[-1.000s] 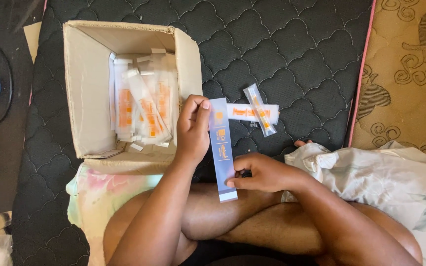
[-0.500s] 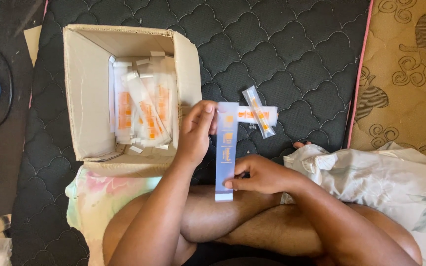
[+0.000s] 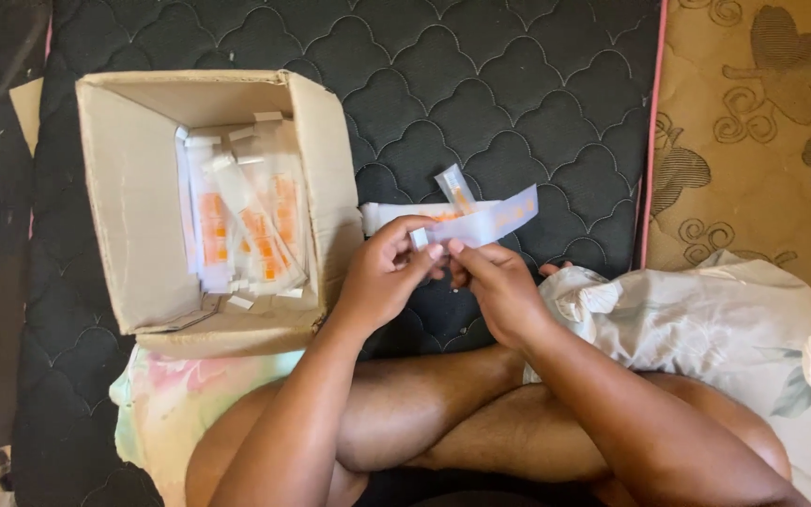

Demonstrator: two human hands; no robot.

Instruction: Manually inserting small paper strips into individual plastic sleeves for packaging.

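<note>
My left hand (image 3: 382, 272) and my right hand (image 3: 495, 286) meet at their fingertips and both pinch the near end of a long pale blue flat carton (image 3: 490, 222) with orange marks. The carton slants up to the right over the dark quilted mattress (image 3: 518, 103). Under it lie a white and orange flat carton (image 3: 391, 215) and a small clear packet (image 3: 454, 186). To the left stands an open cardboard box (image 3: 133, 216) holding several white and orange packets (image 3: 246, 225).
A floral pillow (image 3: 725, 347) lies by my right knee. A pale floral cloth (image 3: 175, 399) shows under the box and my left leg. A tan patterned mat (image 3: 762, 122) borders the mattress on the right. Dark floor is at left.
The blue carton has swung from upright to slanting rightward. My right hand moved up from its lower end to meet my left hand at the near end.
</note>
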